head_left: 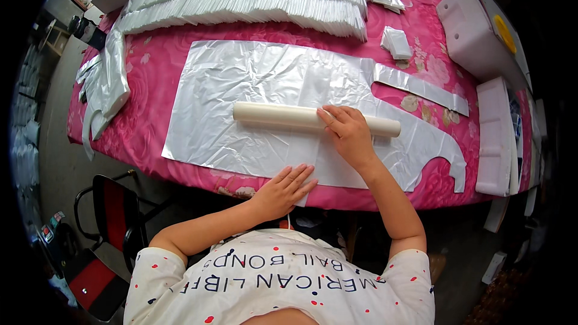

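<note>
A silvery-white plastic apron (265,72) lies spread out on the table, its neck loop and curved cutouts toward the right. Across it rests a smooth cream-white tube (277,116), slanting slightly down to the right. My right hand (347,132) grips this tube right of its middle, fingers over the top. At the apron's near edge my left hand (284,189) lies flat, fingers stretched out and pressed on the film. It holds nothing.
Long rows of folded white plastic packets (253,0) fill the far side. Smaller packet stacks (396,43) sit right of them. Loose plastic sheets (111,78) hang at the left. White foam boxes (497,138) stand at the right edge. A red-black chair (114,216) is lower left.
</note>
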